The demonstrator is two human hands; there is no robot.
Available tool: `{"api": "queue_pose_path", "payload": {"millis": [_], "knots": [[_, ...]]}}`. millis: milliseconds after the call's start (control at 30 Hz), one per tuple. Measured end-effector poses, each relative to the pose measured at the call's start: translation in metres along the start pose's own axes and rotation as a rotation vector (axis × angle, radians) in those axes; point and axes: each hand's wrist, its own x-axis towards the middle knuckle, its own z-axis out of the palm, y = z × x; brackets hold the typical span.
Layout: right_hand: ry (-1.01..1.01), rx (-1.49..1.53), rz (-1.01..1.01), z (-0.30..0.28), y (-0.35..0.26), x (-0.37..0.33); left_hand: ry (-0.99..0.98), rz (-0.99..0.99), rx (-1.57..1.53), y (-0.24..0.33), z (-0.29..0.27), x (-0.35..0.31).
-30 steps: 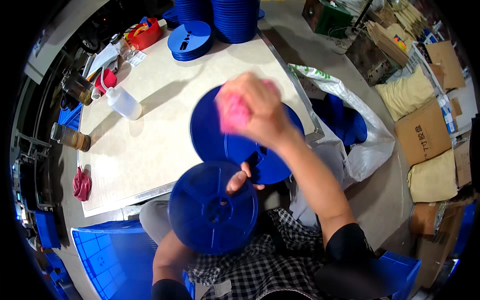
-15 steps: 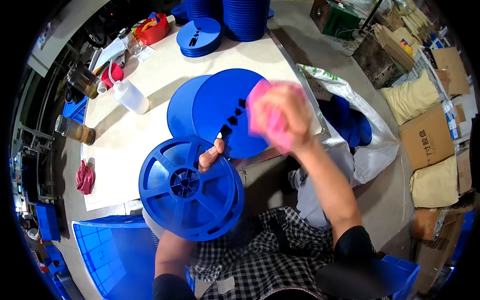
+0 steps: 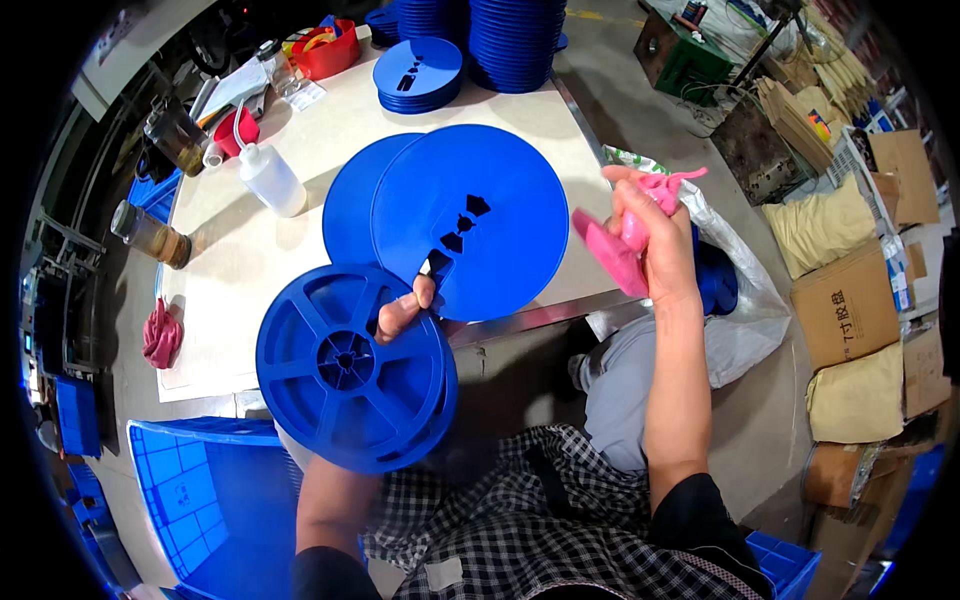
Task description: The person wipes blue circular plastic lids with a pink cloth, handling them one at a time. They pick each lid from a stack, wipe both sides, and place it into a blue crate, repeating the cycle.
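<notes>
My left hand point(image 3: 402, 312) is closed, its thumb and a finger showing at the rim of a blue spoked reel point(image 3: 312, 392); its palm is hidden. Those fingers lie beside the lower slot of a smooth blue disc point(image 3: 518, 225), which is tilted above the table's near edge; whether they also grip it I cannot tell. Another blue disc point(image 3: 352, 205) is partly covered behind it. To the right, apart from the discs, my right hand point(image 3: 668, 248) is shut on a bunched pink cloth point(image 3: 618, 260), with one finger stretched out.
On the white table point(image 3: 225, 335) stand a squeeze bottle point(image 3: 272, 182), jars, a red basket point(image 3: 330, 54), a dark pink cloth point(image 3: 162, 335) and stacked blue discs point(image 3: 420, 72). A blue crate point(image 3: 160, 480) sits at lower left. Right of the table is a white sack point(image 3: 755, 335) holding blue discs.
My right hand with the pink cloth has moved right, off the smooth disc's edge. The spoked reel and my left hand have shifted slightly left.
</notes>
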Motion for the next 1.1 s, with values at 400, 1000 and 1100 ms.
{"api": "queue_pose_path", "payload": {"millis": [400, 1000, 1100], "knots": [[-0.213, -0.310, -0.041, 0.033, 0.003, -0.026, -0.031, -0.011, -0.020, -0.004, -0.020, -0.001], [-0.238, -0.265, -0.173, 0.038, 0.006, -0.039, -0.023, -0.068, 0.118, -0.003, -0.030, -0.009], [-0.234, -0.277, -0.193, 0.039, 0.009, -0.039, -0.173, 0.069, 0.004, -0.026, -0.065, 0.001]]}}
